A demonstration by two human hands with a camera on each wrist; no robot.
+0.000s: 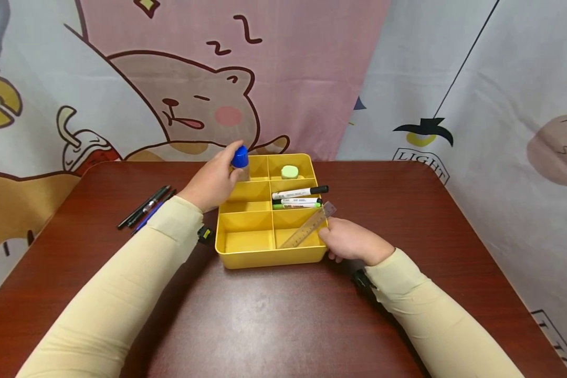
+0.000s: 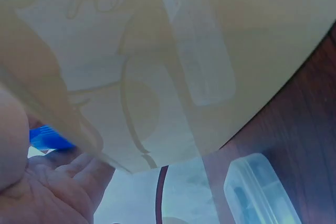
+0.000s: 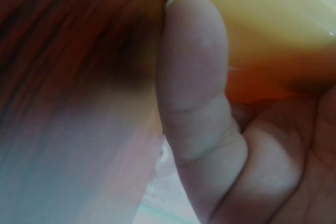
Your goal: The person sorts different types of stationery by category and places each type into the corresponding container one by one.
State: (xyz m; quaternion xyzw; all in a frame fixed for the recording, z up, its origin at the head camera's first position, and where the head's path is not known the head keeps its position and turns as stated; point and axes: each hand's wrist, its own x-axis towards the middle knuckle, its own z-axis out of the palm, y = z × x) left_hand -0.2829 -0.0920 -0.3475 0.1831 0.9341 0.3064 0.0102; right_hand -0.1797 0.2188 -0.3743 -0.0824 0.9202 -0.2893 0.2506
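A yellow six-compartment organizer box [image 1: 273,257] stands on the table. Over its back left compartment, my left hand [image 1: 212,178] grips a bottle with a blue cap [image 1: 240,156]; that blue cap [image 2: 50,137] also shows past the fingers in the left wrist view. My right hand [image 1: 354,239] holds the box's right side near the front corner, its thumb [image 3: 194,61] against the yellow wall [image 3: 278,19] in the right wrist view. A clear ruler [image 1: 307,227] leans slantwise in the front right compartment. Markers [image 1: 296,201] lie in the middle right one.
A pale green rounded item [image 1: 290,171] sits in the back right compartment. Several pens [image 1: 147,209] lie on the table [image 1: 260,325] left of the box. A translucent plastic case [image 2: 260,190] appears in the left wrist view. A printed cloth [image 1: 312,79] hangs behind the table.
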